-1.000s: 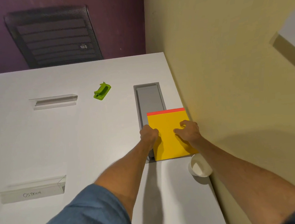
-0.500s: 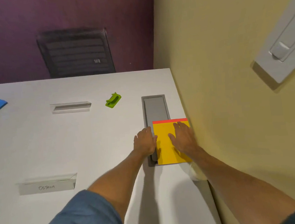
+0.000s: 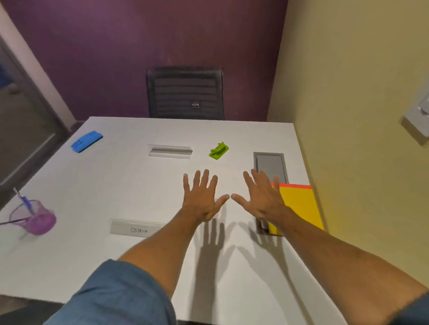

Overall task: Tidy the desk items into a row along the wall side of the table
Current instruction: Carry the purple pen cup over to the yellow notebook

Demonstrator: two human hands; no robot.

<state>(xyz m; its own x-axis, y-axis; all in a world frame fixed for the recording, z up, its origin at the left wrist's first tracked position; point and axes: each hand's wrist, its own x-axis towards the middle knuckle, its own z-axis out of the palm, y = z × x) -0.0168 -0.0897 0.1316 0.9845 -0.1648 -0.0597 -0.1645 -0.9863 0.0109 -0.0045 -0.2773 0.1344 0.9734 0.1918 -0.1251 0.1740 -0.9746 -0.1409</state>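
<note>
Both hands are held out over the white table [image 3: 99, 250], fingers spread wide and holding nothing: the left hand [image 3: 201, 199] and the right hand [image 3: 262, 197], thumbs nearly meeting. Just right of the right hand, the yellow pad [image 3: 300, 206] lies against the yellow wall [image 3: 358, 98], partly over a grey hatch [image 3: 270, 164]. To the left stand a labelled name plate [image 3: 136, 229] and a purple cup [image 3: 35, 219] with pens. Further off sit a green clip [image 3: 219, 150], a clear holder [image 3: 170, 150] and a blue block [image 3: 86, 141]. A black chair [image 3: 185, 93] stands behind.
</note>
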